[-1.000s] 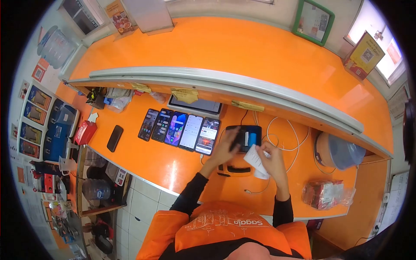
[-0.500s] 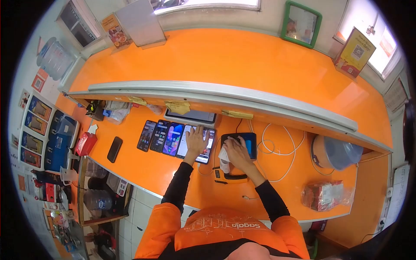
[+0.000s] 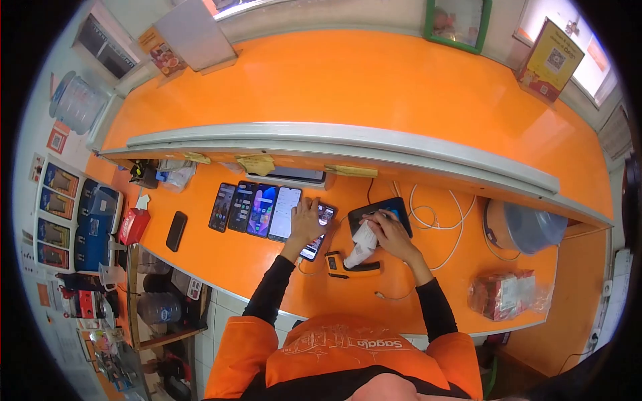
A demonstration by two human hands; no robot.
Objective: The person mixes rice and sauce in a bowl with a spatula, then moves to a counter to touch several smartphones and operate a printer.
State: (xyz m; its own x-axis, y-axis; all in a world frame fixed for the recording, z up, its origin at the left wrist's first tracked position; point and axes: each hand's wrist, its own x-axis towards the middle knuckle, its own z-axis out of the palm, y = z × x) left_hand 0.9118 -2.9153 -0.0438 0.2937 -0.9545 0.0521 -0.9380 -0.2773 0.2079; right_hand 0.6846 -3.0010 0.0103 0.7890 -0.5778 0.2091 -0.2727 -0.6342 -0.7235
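Observation:
Several lit phones lie in a row on the orange desk. My left hand (image 3: pixel 305 222) rests with spread fingers at the rightmost phone (image 3: pixel 319 232), partly covering it. Beside it lies a phone with a white screen (image 3: pixel 285 212). My right hand (image 3: pixel 390 233) is over the lower part of a black tablet-like device (image 3: pixel 396 210), its fingers at a strip of white paper (image 3: pixel 363 244). The paper hangs down toward an orange-and-black handheld device (image 3: pixel 354 266). The underside of my right fingers is hidden.
A dark phone (image 3: pixel 176 231) lies at the left, near a red box (image 3: pixel 134 226). White cables (image 3: pixel 461 230) loop at the right, before a clear-blue tub (image 3: pixel 535 228) and a plastic-wrapped red package (image 3: pixel 503 295). A raised counter ledge (image 3: pixel 348 142) runs behind.
My left hand has shifted from the white-screen phone to the rightmost phone. My right hand and the paper have moved slightly right, and more of the paper shows. The view has shifted a little.

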